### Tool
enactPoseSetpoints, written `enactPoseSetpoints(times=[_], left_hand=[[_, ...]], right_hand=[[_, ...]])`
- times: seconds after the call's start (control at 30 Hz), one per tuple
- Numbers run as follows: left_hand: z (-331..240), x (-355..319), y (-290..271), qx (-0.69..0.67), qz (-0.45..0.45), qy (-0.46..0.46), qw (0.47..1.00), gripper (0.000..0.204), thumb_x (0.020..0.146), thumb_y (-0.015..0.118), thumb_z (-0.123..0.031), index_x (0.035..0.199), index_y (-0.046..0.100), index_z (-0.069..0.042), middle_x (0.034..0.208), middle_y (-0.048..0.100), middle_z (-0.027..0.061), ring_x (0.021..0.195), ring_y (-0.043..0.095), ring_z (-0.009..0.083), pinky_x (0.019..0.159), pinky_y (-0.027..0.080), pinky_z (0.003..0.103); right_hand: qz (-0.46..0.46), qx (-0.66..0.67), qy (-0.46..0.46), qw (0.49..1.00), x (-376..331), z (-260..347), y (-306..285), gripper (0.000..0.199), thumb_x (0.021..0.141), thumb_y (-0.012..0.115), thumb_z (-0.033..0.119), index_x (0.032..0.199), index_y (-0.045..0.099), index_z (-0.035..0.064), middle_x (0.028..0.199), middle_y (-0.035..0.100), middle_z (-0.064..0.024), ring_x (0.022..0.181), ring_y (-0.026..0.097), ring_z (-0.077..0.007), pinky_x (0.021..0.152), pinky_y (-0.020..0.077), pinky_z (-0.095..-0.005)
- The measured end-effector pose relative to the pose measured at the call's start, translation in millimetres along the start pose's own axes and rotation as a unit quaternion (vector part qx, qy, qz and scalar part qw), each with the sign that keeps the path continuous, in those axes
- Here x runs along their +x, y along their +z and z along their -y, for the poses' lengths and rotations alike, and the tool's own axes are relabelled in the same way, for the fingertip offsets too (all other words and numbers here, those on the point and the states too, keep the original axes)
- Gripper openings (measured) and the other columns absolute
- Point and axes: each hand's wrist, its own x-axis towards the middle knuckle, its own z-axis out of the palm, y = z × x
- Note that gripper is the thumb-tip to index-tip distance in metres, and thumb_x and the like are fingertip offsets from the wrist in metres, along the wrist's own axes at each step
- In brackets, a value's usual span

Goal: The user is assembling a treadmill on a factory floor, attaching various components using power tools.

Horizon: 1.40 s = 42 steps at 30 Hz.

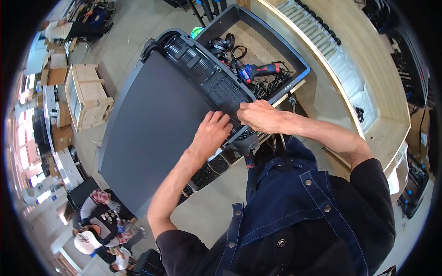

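A large dark grey flat panel (152, 124) lies tilted in front of me, with a black ribbed, vented plastic strip (207, 73) along its near right edge. My left hand (211, 133) rests flat on the lower end of that strip, fingers spread and holding nothing. My right hand (260, 115) pinches the strip's edge just to the right of the left hand. Below the hands a dark tool (246, 147) hangs at my waist, half hidden by the panel's edge.
A black bin (294, 57) behind the panel holds a blue and red power drill (258, 70), straps and cables. A long wooden bench (368, 73) runs along the right. A wooden crate (87, 96) stands at left. Another person (103, 221) crouches at lower left.
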Motion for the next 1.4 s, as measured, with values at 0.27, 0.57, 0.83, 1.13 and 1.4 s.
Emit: enactPoseSetpoints(times=[0.27,0.57,0.83,1.13,1.4], left_hand=[[49.1,40.9,-20.1,-0.122,0.265,0.072,0.954,0.035,0.074,0.08,-0.016,0.106,0.068,-0.008,0.106,0.064,0.0096,0.11,0.056,0.03,0.098,0.044,0.042],[55.9,61.6,-21.5,-0.183,0.358,0.063,0.914,0.038,0.08,0.081,-0.03,0.11,0.07,-0.009,0.102,0.067,0.0107,0.106,0.059,0.0311,0.096,0.04,0.042],[52.6,51.4,-15.2,-0.156,0.31,0.011,0.938,0.025,0.083,0.073,-0.035,0.101,0.076,-0.018,0.094,0.072,0.0066,0.103,0.062,0.029,0.092,0.041,0.042],[51.8,54.4,-14.5,-0.173,0.327,0.02,0.929,0.02,0.084,0.074,-0.031,0.097,0.073,-0.016,0.098,0.068,0.0048,0.105,0.059,0.0266,0.094,0.038,0.04],[47.9,50.4,-12.8,-0.181,0.302,0.007,0.936,0.017,0.084,0.074,-0.03,0.096,0.07,-0.018,0.095,0.064,0.0008,0.1,0.057,0.0227,0.096,0.038,0.039]], right_hand=[[-0.013,0.056,0.008,0.998,2.6,0.7,14.5,0.012,0.088,0.068,0.013,0.092,0.068,0.0008,0.097,0.066,-0.0166,0.09,0.066,-0.041,0.072,0.0514,-0.0514],[-0.011,0.02,0.009,1.0,-2.1,16.9,17.4,0.03,0.072,0.068,-0.001,0.102,0.068,-0.0023,0.104,0.06,-0.0223,0.086,0.068,-0.0419,0.073,0.057,-0.0487],[-0.013,0.042,0.002,0.999,1.9,4.6,3.0,0.016,0.083,0.069,0.012,0.097,0.073,0.0055,0.096,0.069,-0.018,0.089,0.07,-0.0387,0.075,0.0554,-0.0491],[-0.041,-0.228,0.236,0.944,49.6,-253.5,28.4,0.067,0.082,0.073,0.016,0.142,0.045,0.0151,0.129,0.056,-0.0166,0.125,0.053,-0.0405,0.102,0.0438,-0.0565],[0.026,-0.17,0.125,0.977,72.8,-286.2,-10.2,0.072,0.075,0.073,0.018,0.142,0.048,0.0177,0.112,0.066,-0.0184,0.112,0.064,-0.0378,0.091,0.0521,-0.0503]])
